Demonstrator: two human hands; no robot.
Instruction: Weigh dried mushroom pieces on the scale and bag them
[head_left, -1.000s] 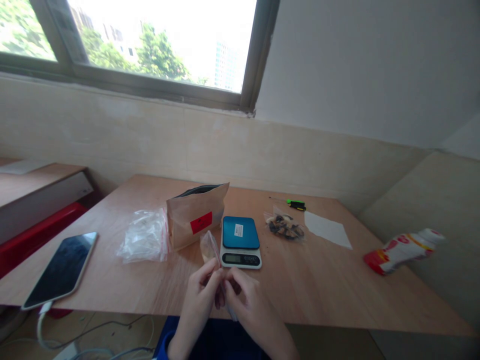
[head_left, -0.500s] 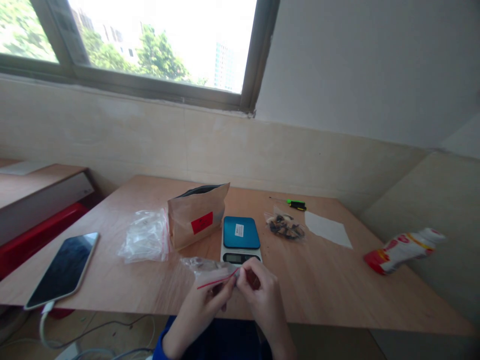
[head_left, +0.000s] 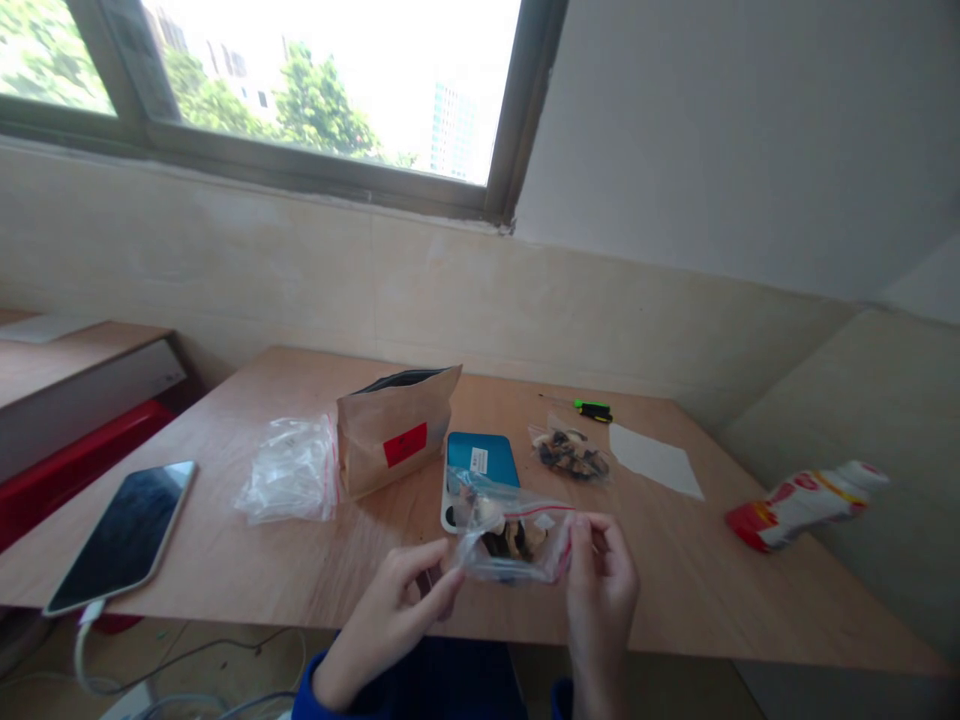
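Spread wider apart now, the hands raise a zip bag of dark dried pieces above the tabletop near its front edge. The right hand pinches one corner shut; the left hand's curled fingers meet the other, grip unclear. Behind sits a blue digital scale.

On the table, a paper pouch stands between a zip bag and a kitchen scale.

Daylight pours through a dark-framed window above a cream wall behind a plywood table.
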